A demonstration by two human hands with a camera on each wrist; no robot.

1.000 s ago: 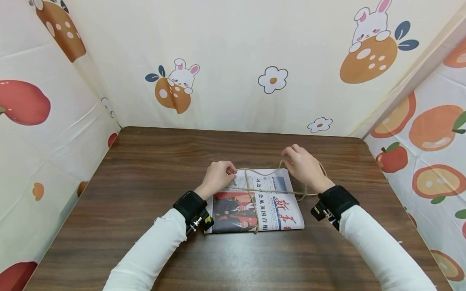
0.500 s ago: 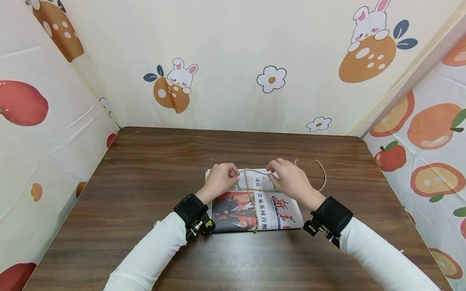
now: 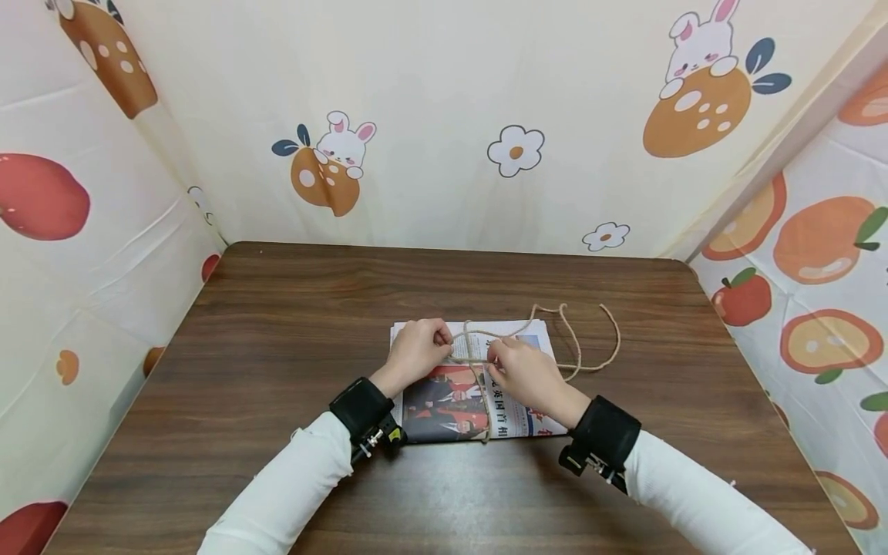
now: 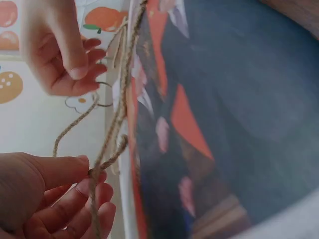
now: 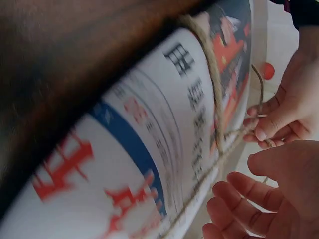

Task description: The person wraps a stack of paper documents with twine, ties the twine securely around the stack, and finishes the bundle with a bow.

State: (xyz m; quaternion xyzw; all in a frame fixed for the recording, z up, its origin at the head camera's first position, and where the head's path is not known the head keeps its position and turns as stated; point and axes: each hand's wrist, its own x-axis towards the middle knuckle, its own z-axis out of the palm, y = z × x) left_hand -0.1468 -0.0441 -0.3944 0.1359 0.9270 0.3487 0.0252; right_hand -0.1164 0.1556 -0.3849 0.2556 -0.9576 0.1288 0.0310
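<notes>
Two white sleeves [image 3: 284, 486] reach in from the near side, each ending at a black wristband [image 3: 362, 408]. Just beyond, the folded newspaper [image 3: 444, 420] lies flat on the wood-grain table [image 3: 298, 324], photograph and print facing up. Over it, twine [image 3: 472, 361] runs in two directions, the strands crossing on the upper face. From where I stand, no finished knot can be made out there.

Findings on grip: the left hand [image 3: 416, 348], over the paper's far left part, has thumb and fingertips clamped on the twine; both wrist views bear this out. The right hand [image 3: 527, 374], just right of the crossing, has its fingers loosely bent and apart from the thumb, with no firm hold on any strand seen.

Risks, in my judgement: a single pinch seems to govern the tension, so if it slips, the crossing could slacken. A hard sideways pull might drag the strands off line or crease the paper, as neither hand appears to press it flat. Past the paper's right edge, spare twine [image 3: 618, 339] curls over the tabletop; its bends could tangle if drawn in quickly.

Farthest off hangs a pale backdrop [image 3: 430, 154] printed with rabbits and flowers.
</notes>
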